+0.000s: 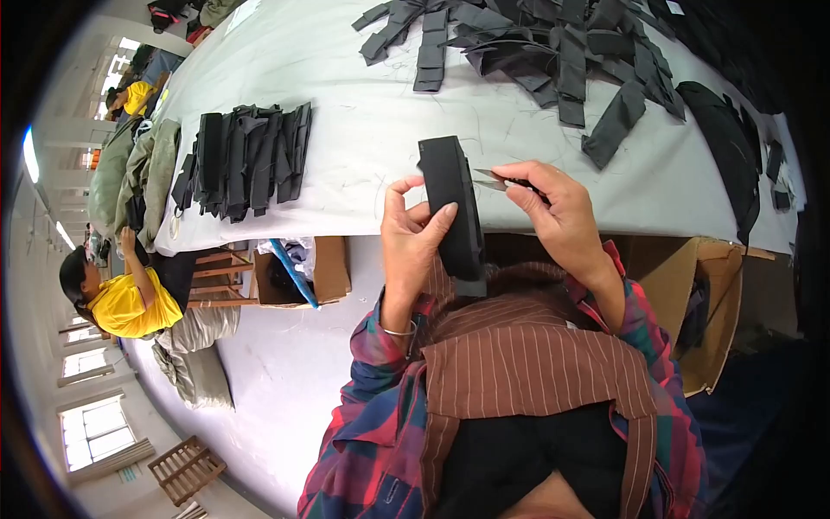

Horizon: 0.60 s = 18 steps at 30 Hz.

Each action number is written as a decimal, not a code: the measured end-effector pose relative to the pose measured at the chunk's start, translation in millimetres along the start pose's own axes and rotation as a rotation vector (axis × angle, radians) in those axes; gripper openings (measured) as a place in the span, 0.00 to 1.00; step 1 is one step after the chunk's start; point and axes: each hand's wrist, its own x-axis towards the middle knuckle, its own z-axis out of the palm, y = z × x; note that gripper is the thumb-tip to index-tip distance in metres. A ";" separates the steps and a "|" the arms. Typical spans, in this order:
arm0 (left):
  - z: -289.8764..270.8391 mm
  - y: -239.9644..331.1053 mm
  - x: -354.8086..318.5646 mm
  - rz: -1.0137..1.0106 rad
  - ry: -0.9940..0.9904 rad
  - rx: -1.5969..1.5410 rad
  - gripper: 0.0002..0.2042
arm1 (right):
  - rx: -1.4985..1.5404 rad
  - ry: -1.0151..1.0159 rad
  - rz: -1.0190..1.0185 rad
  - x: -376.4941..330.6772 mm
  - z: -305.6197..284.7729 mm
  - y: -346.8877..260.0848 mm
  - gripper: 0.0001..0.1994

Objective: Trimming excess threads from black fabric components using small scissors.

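My left hand (413, 232) grips a folded black fabric piece (454, 208), held upright at the near edge of the white table (346, 112). My right hand (553, 208) holds small metal thread snips (494, 181), their tips touching the right edge of the fabric piece near its top. A plaid sleeve and a brown striped apron cover my arms and chest below.
A stack of black fabric pieces (246, 160) lies at the table's left; a scattered heap of similar pieces (553, 52) covers the far right. Open cardboard boxes (303, 272) (709, 303) stand under the table. A person in a yellow shirt (121, 298) sits at left.
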 end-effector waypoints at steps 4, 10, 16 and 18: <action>-4.1 -1.7 -6.6 -0.025 -0.057 0.062 0.31 | -0.142 0.037 -0.169 5.7 9.8 -0.9 0.09; 14.8 -0.6 -18.6 -0.134 -0.181 -0.099 0.37 | -0.224 0.032 -0.195 0.0 9.9 0.5 0.09; 10.9 -10.2 -21.8 -0.169 -0.189 -0.029 0.36 | -0.216 0.006 -0.175 -5.8 15.1 5.5 0.10; 12.3 -11.5 -20.6 -0.178 -0.159 -0.059 0.31 | -0.245 0.007 -0.183 -5.3 11.8 3.9 0.10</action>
